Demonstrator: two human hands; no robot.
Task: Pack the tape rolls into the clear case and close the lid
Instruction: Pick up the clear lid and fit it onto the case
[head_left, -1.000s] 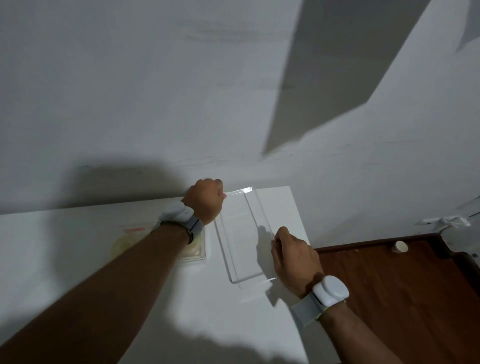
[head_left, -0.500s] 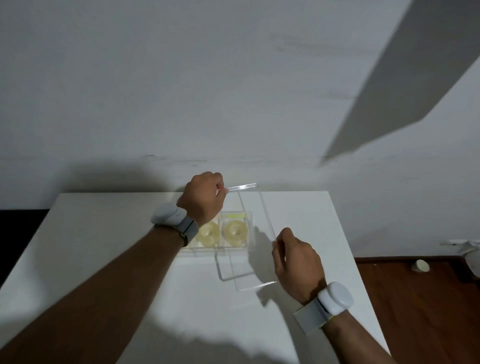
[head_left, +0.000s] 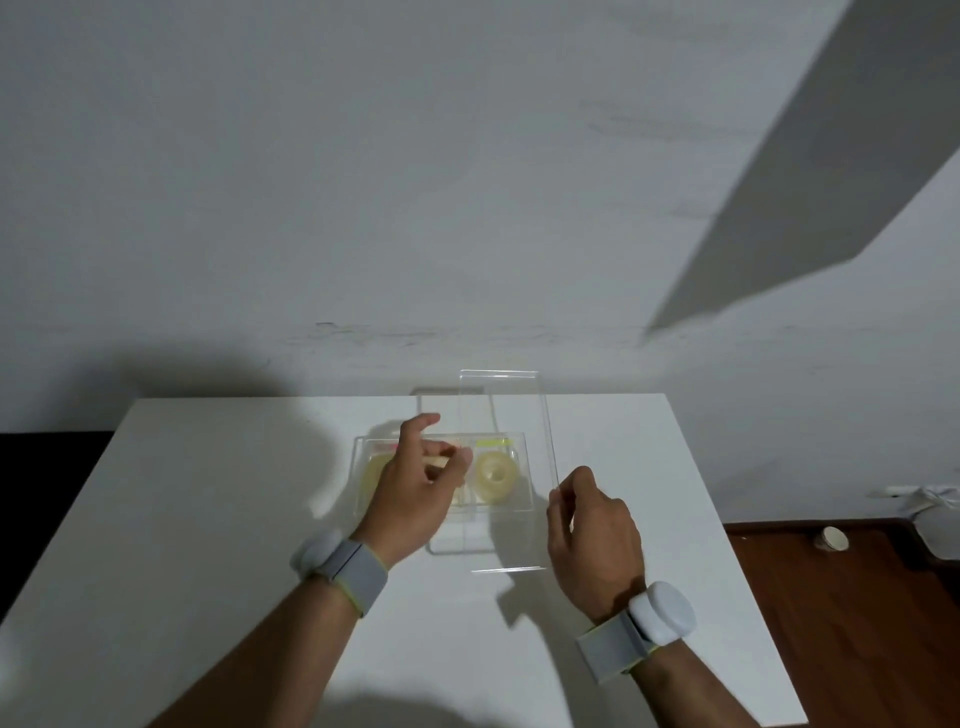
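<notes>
- Nearest the camera, two bare forearms reach out over a white table (head_left: 218, 519), each with a grey wristband; no writing can be read on the bands.
- The right hand (head_left: 592, 540) pinches the right edge of a clear lid (head_left: 506, 415) between thumb and fingertips. The lid hangs tilted in the air, crossing over the right end of the case rather than lined up with it.
- The left hand (head_left: 415, 483) hovers over the left half of the clear case (head_left: 524, 506), fingers loosely spread and curled, holding nothing.
- The case lies open on the table, near the middle. One pale tape roll (head_left: 496, 473) lies flat in its right part; another seems to lie at the left, mostly hidden by the hand.
- Coloured strips, yellow-green and pinkish, show at the far wall of the case. They may be labels, but no lettering is legible.
- As a judgement, the packing looks done or nearly so. What remains is to turn the lid, seat it on the case and press it shut.
- Beyond the table stands a plain white wall (head_left: 363, 182), with no markings.
</notes>
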